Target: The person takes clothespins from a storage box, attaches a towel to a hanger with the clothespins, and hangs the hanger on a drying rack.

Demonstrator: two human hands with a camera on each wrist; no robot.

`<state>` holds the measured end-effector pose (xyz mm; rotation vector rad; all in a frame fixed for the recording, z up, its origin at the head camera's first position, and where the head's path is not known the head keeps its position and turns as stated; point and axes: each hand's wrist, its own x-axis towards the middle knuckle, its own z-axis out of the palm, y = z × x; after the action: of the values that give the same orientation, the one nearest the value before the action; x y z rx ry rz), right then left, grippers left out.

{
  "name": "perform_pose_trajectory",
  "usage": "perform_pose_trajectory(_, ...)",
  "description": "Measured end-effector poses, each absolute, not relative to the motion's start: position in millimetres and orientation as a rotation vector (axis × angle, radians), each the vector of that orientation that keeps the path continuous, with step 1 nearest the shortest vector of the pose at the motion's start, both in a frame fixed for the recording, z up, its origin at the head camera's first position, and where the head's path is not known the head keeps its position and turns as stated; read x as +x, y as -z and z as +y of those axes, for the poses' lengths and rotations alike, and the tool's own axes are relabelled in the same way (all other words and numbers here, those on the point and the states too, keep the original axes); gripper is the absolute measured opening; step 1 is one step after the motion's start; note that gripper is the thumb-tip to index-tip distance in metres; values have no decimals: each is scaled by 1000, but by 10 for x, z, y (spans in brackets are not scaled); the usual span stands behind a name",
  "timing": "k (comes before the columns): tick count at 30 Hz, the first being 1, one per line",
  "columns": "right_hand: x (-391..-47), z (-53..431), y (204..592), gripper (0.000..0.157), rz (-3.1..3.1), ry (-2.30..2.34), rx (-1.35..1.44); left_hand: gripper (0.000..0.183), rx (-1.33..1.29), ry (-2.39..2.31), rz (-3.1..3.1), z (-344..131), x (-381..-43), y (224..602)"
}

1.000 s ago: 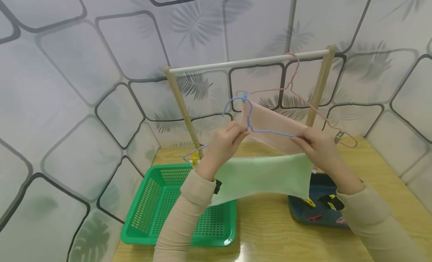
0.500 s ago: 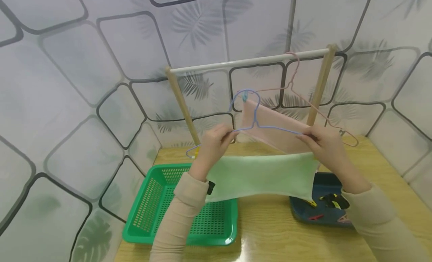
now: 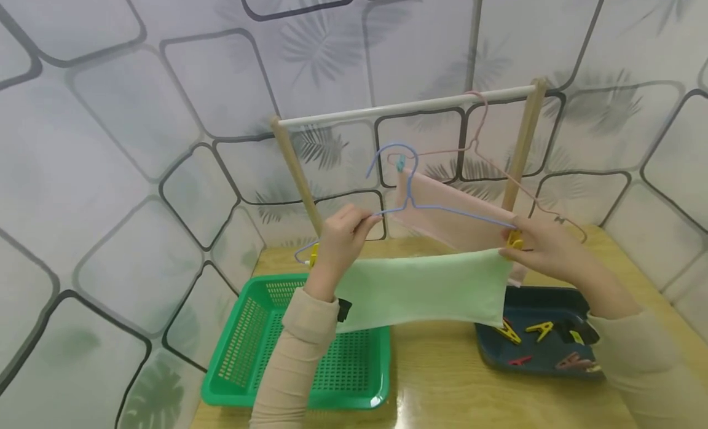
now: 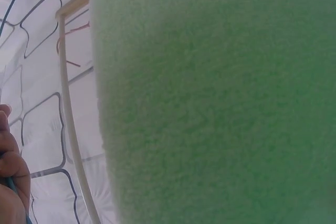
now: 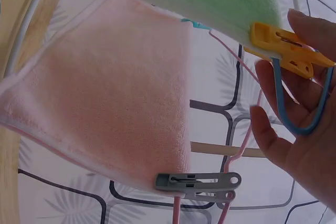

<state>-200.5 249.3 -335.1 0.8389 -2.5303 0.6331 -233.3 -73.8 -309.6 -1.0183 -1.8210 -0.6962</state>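
Note:
In the head view, my left hand (image 3: 344, 233) pinches the left arm of a blue hanger (image 3: 470, 216). A light green towel (image 3: 420, 291) hangs from the hanger's lower part. One yellow clothespin (image 3: 313, 254) sits at the hanger's left end, partly behind my left hand. At the right end, my right hand (image 3: 553, 251) pinches another yellow clothespin (image 3: 515, 239). The right wrist view shows this clothespin (image 5: 281, 45) clamping the towel's corner beside the blue wire loop, thumb and fingers around its handles. Green cloth fills most of the left wrist view.
A pink hanger (image 3: 477, 131) with a pink towel (image 3: 459, 211) hangs from the rack's white rail (image 3: 387, 110). A grey clothespin (image 5: 197, 181) grips that towel. Below are a green basket (image 3: 221, 355) and a dark blue tray (image 3: 489, 352) with several clothespins.
My right hand has moved from the hanger's right arm outward to the yellow clothespin at its right end. My left hand has slid left along the hanger from near its neck.

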Motion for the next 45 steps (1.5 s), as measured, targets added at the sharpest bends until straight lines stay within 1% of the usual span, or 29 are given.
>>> perform_pose_trajectory(10,-2008,2490,3376,19,-2621,-670,888,12,-1020,679,-1838,-749,-2225,2991)
perform_pose_trajectory(19,-2017,2492,3405,21,-2582,-618,875,15,-1023,705,-1806,-760,-2334,3112)
perform_pose_trajectory(21,-2005,2481,3408,21,-2543,-619,852,15,-1023,718,-1813,-750,-2285,3066)
perform_pose_trajectory(24,-1992,2450,3399,22,-2419,-649,853,14,-1029,694,-1788,-739,-2348,3135)
perform_pose_trajectory(29,-1992,2369,3359,21,-2170,-645,904,11,-1037,700,-1799,-701,-2360,3175)
perform_pose_trajectory(31,-1993,2337,3349,19,-2122,-623,902,11,-1033,692,-1795,-698,-2446,3273)
perform_pose_trajectory(36,-1986,2287,3351,10,-2109,-593,858,13,-1024,674,-1770,-687,-2533,3354)
perform_pose_trajectory(38,-1981,2274,3356,8,-2096,-594,836,13,-1032,705,-1785,-679,-2437,3251)
perform_pose_trajectory(43,-1975,2254,3359,9,-2049,-604,802,13,-1029,753,-1857,-678,-2310,3117)
perform_pose_trajectory(45,-1978,2251,3358,9,-2027,-617,793,12,-1014,753,-1866,-697,-2343,3155)
